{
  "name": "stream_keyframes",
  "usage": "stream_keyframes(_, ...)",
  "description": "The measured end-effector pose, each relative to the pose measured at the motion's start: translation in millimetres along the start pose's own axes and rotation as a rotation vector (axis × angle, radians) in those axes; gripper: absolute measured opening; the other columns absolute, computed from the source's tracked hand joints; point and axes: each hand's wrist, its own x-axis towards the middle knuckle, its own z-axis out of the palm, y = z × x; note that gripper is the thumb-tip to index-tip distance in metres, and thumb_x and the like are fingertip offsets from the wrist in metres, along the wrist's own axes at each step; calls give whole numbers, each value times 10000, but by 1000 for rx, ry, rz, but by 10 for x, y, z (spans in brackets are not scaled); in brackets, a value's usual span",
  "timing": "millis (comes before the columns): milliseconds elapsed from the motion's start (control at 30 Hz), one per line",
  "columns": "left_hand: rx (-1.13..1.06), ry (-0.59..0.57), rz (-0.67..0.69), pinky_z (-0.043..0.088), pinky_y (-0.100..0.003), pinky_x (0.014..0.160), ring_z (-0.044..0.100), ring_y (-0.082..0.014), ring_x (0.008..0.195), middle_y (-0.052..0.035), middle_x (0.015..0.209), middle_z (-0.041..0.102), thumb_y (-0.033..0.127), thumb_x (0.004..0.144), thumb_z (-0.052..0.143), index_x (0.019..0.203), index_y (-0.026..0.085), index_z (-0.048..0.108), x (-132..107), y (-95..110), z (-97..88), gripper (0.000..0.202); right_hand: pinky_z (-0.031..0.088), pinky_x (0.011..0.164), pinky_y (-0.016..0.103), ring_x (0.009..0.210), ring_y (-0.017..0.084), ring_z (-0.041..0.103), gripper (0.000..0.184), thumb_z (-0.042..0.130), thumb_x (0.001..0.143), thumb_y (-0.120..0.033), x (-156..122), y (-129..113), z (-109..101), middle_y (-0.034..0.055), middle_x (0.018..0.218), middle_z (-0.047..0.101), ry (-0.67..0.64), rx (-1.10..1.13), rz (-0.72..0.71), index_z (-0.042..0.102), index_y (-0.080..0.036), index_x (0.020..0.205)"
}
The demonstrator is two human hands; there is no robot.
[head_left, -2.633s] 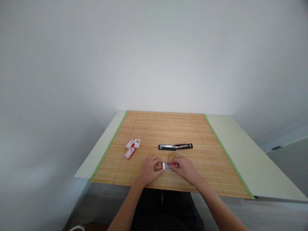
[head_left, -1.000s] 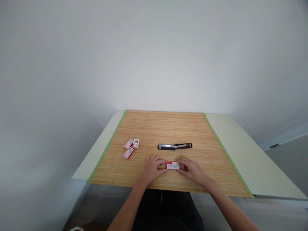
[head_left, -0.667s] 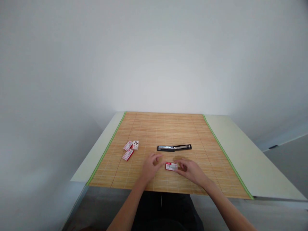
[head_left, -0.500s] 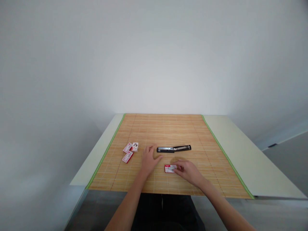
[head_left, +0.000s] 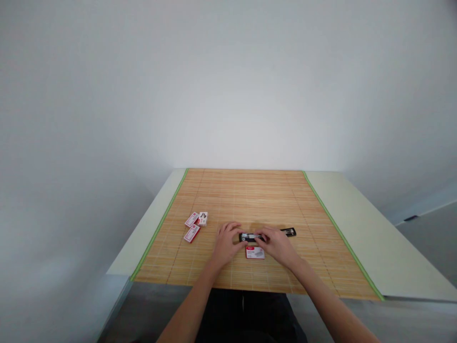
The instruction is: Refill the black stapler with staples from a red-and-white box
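A black stapler (head_left: pixel 292 232) lies on the mat, folded open with its metal magazine showing. At its left end my left hand (head_left: pixel 224 245) grips it between thumb and fingers. My right hand (head_left: pixel 277 244) pinches a small silvery staple strip (head_left: pixel 253 236) at the magazine, and its fingers cover the middle of the stapler. Whether the strip sits inside the channel I cannot tell. Just in front of the stapler, a red and white staple box (head_left: pixel 254 253) lies flat, with neither hand holding it.
Left of my hands, three small red and white boxes (head_left: pixel 192 233) lie close together. A bamboo mat (head_left: pixel 246 195) with green edging covers the middle of the white table (head_left: pixel 352 214). Behind the table stands a white wall (head_left: pixel 228 95).
My right hand has lifted the staple strip from above the box to the stapler. My left hand has taken hold of the stapler, which now lies nearer to me.
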Motion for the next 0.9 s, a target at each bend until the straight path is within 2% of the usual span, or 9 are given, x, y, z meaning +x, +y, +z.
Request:
stream_keyframes(200, -3, 19, 1, 341, -463, 1132, 465, -269, 1339, -3, 1372, 625, 386, 831, 840, 1140, 352, 740, -45, 73, -2, 326, 412, 685, 269, 743, 184, 610, 205, 609, 977, -372, 115, -11, 42, 25, 808, 674, -33, -37, -24, 769, -246, 999)
stream_keyframes(500, -2, 27, -3, 344, -470, 1136, 471, -276, 1342, -6, 1373, 628, 370, 821, 848, 1145, 351, 746, -42, 56, 14, 340, 390, 671, 272, 728, 187, 618, 179, 632, 962, -376, 173, -46, 48, 15, 783, 683, -74, -56, -32, 776, -270, 979)
stream_keyframes(633, -9, 21, -5, 348, -477, 1134, 468, -279, 1344, -12, 1378, 623, 358, 818, 850, 1153, 348, 745, -41, 48, 19, 352, 416, 693, 277, 768, 197, 640, 195, 640, 958, -395, 137, -8, -70, 23, 845, 704, -61, -44, -34, 775, -286, 1048)
stream_keyframes(733, -10, 22, -11, 350, -485, 1130, 466, -284, 1343, -19, 1378, 622, 356, 813, 854, 1143, 341, 749, -40, 41, 26, 347, 431, 697, 288, 772, 210, 653, 187, 648, 948, -389, 76, 45, -147, 39, 857, 725, -92, -42, -16, 795, -288, 1004)
stream_keyframes(900, -8, 30, -10, 352, -471, 1126, 474, -273, 1334, -4, 1361, 631, 354, 808, 861, 1144, 353, 747, -39, 37, 28, 355, 425, 680, 292, 743, 211, 656, 201, 671, 938, -379, 6, -19, -58, 38, 815, 730, -116, -61, -12, 801, -307, 1073)
